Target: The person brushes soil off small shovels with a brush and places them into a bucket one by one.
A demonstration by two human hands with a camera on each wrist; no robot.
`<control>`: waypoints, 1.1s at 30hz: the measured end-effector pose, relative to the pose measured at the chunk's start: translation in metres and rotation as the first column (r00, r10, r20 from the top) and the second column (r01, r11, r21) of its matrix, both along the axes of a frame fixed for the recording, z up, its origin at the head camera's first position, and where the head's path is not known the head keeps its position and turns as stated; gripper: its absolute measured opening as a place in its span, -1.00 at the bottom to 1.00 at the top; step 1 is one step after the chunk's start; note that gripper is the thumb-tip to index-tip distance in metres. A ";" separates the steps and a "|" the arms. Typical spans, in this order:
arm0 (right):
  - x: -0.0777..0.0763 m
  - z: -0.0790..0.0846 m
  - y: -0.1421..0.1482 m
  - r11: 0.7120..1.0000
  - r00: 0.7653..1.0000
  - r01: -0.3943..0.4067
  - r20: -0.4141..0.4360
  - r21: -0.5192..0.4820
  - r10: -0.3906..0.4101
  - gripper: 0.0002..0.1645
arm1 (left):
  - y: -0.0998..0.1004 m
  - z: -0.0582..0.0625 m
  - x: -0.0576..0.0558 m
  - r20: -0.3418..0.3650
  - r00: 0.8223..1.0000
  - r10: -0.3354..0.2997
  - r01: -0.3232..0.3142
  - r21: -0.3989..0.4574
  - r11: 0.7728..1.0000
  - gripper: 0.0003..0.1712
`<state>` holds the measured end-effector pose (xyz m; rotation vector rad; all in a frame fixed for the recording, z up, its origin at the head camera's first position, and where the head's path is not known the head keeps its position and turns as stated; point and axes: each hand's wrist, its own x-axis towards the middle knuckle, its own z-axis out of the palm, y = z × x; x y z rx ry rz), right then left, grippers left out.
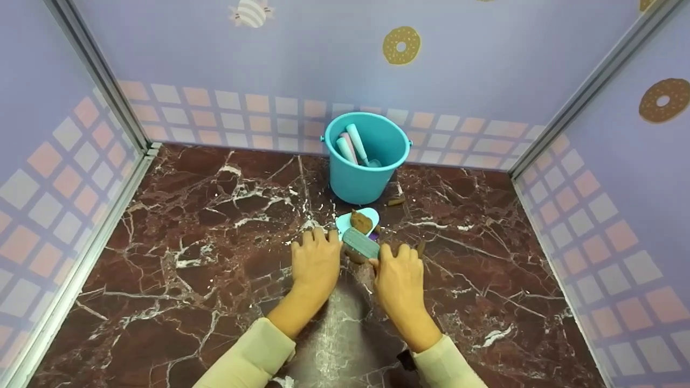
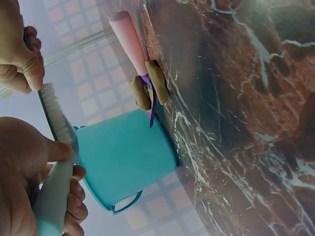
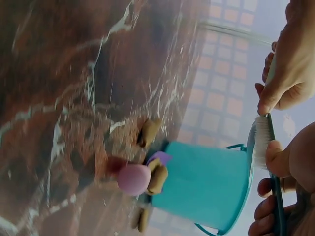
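Observation:
My left hand point(image 1: 315, 264) grips the pale handle point(image 2: 55, 196) of a small light blue shovel point(image 1: 345, 222). A brown lump point(image 1: 361, 221) appears to lie on the shovel's blade. The right hand point(image 1: 400, 275) holds a dark green brush point(image 1: 361, 243) by its handle, thumb near the bristles. White bristles point(image 2: 55, 113) face down against or close over the shovel; exact contact cannot be told. Both tools are held above the floor. Below them, a pink-handled tool point(image 2: 129, 37) with a purple end lies among brown lumps point(image 2: 156, 81) on the floor.
A teal bucket point(image 1: 358, 183) stands just beyond the hands, by the back wall, with several pale-handled tools point(image 1: 356, 141) inside. Another brown piece point(image 1: 396, 202) lies beside its base. White crumbs dot the dark marbled floor point(image 1: 215, 258). Lilac walls point(image 1: 215, 54) enclose three sides.

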<state>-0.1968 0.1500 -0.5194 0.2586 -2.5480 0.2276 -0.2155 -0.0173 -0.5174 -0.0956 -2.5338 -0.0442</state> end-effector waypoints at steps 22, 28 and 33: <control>-0.002 0.006 0.001 0.997 0.999 -0.024 0.036 -0.080 0.027 -0.54 | -0.001 0.004 0.004 0.075 0.997 0.009 -0.010 0.016 1.000 -0.67; -0.011 0.003 0.007 0.998 0.999 0.049 0.002 -0.050 -0.049 -0.52 | 0.001 0.003 0.005 0.087 0.996 -0.004 0.003 0.007 1.000 -0.59; -0.022 0.010 0.015 0.990 0.995 0.103 0.031 -0.098 -0.100 -0.55 | 0.001 0.000 0.006 0.057 0.998 -0.005 0.005 0.003 1.000 -0.60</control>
